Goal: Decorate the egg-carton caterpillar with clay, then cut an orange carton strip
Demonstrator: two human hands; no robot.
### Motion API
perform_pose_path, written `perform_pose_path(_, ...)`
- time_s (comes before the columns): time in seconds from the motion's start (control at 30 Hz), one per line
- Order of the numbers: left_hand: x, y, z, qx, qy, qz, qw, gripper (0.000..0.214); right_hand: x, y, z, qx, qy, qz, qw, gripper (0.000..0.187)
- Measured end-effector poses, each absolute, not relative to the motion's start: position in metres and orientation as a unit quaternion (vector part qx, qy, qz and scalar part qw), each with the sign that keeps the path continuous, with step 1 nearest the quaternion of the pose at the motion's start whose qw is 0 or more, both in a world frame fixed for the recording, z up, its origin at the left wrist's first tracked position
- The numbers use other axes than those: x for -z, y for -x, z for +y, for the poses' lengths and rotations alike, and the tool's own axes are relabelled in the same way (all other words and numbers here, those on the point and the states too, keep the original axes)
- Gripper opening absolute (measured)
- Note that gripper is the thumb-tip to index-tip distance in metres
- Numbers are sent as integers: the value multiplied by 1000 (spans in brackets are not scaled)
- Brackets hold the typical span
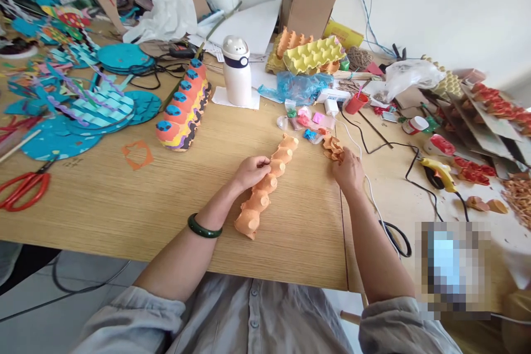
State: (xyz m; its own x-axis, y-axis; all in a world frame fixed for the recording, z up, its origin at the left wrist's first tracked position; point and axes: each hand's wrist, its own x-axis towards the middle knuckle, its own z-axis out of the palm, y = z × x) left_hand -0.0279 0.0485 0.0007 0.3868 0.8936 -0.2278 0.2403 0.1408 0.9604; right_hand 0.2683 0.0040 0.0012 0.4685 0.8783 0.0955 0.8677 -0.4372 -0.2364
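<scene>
A long orange strip of egg-carton cups (pixel 260 199) lies bumps up on the wooden table, slanting away from me. My left hand (pixel 254 170), with a dark green bangle on the wrist, pinches the strip at its left edge near the middle. Off to the right, the fingers of my right hand (pixel 348 170) are closed on orange egg-carton scraps (pixel 332 147) by the table seam. My fingertips there are partly hidden by the back of the hand. Left of the strip stands a painted egg-carton caterpillar (pixel 181 105) in orange, yellow and purple with blue spots.
Red-handled scissors (pixel 25 190) and an orange paper cutout (pixel 138 154) lie on the left. Behind are a white bottle (pixel 237 74), bags of coloured clay (pixel 303 118) and yellow egg trays (pixel 313 56). Rightward lie a yellow glue gun (pixel 440 174) and loose cables.
</scene>
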Motion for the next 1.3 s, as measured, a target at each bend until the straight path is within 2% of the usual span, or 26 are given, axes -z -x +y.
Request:
perform_pose_path(0.17,-2,42,54,-247,-666,513,482,13,-18,-273,-10,-62,870,-464,153,50)
perform_pose_path(0.33,-1,47,55,-261,-723,554,321,21,-31,-275,-21,-81,865,-433,241,41)
perform_pose_path(0.5,-6,46,58,-400,-696,508,312,27,-24,-283,-26,-121,825,-426,352,40)
perform_pose_path(0.63,-25,33,55,-429,-712,439,341,26,-9,-278,-27,-203,777,-445,397,42)
perform_pose_path(0.73,-37,14,52,-409,-752,373,358,26,2,-256,-30,-134,767,-489,393,36)
perform_pose_path(0.9,-38,-19,58,-346,-809,348,324,28,14,-211,-45,-3,737,-614,282,36)
perform_pose_path(0.97,-34,-27,63,-332,-826,359,280,28,13,-205,-52,-1,723,-641,256,35)
perform_pose_path(1.17,-27,-44,87,-275,-866,358,215,25,-4,-233,-51,-5,730,-624,278,35)
perform_pose_path(1.3,-23,-71,107,-223,-892,351,179,15,-3,-261,-34,1,798,-571,192,33)
